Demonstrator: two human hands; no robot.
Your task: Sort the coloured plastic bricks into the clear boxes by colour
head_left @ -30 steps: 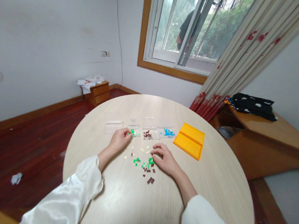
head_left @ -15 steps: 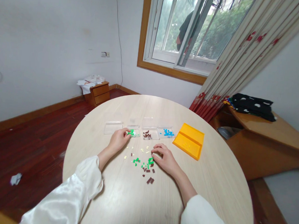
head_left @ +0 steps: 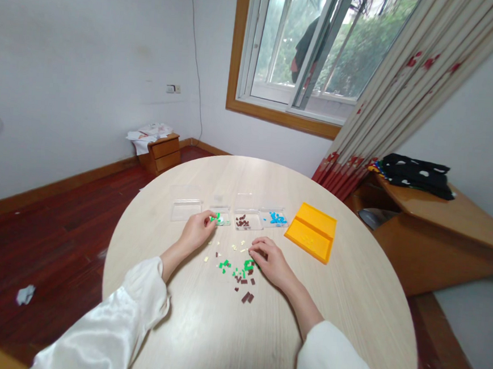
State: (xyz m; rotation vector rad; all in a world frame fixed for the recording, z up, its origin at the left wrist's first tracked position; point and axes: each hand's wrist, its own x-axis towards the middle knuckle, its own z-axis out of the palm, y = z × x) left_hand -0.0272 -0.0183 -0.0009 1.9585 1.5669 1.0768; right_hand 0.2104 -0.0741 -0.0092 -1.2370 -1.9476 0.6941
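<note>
My left hand [head_left: 197, 229] is over the small clear plastic box [head_left: 225, 224] with green toy bricks [head_left: 217, 216] in it. Its thumb and fingers are pinched together, with a bit of green right at the tips. Farther right, my right hand [head_left: 271, 261] is low over the table beside the loose pieces, fingers curled and tips together; whatever they pinch is too small to make out. Near its fingertips lie loose green bricks [head_left: 248, 266], brown bricks [head_left: 245, 298] and small pale yellow pieces [head_left: 206, 259].
A clear box [head_left: 173, 213] stands at the left of the row. To the right are a box with brown bricks [head_left: 242, 222] and one with blue bricks [head_left: 277, 218]. An opened yellow case [head_left: 331, 236] lies on the round table [head_left: 233, 354]. A person [head_left: 305, 47] stands outside the window.
Both hands hold nearly the same places. The right fingertips have shifted very slightly; a dark spot by them no longer shows.
</note>
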